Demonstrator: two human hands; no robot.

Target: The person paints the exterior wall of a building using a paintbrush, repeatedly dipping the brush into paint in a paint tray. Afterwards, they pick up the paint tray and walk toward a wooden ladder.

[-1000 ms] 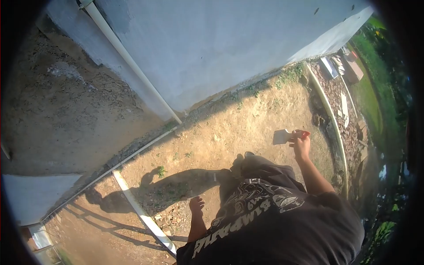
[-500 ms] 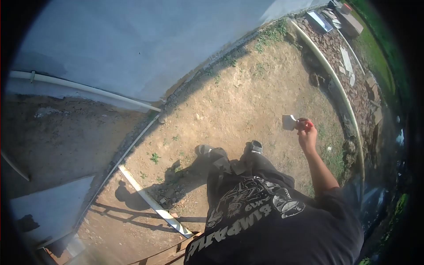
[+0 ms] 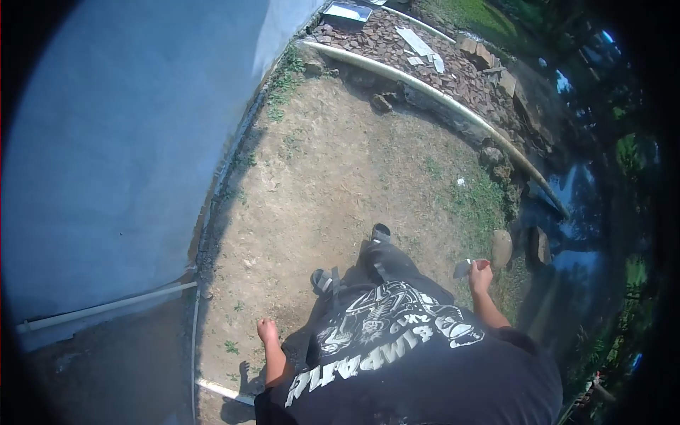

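My right hand [image 3: 480,275] is closed around the red handle of a putty knife [image 3: 462,268]. The wide flat blade sticks out to the left of my fingers, over the ground beside my body. On the other side, my left hand [image 3: 266,330] hangs low in a loose fist, and nothing shows in it. It is above bare dirt, near my left foot [image 3: 322,280] in a strapped sandal.
A plastered wall [image 3: 142,142] runs along the left, with a pale pipe [image 3: 113,306] at its lower part. Ahead, a long pale pipe [image 3: 439,95] borders a bed of broken reddish stones [image 3: 375,39]. A rounded rock [image 3: 501,248] lies to the right.
My view has swung to the right, toward the stone bed. My left hand has come into view, and my right hand with the putty knife sits lower. My feet have shifted.
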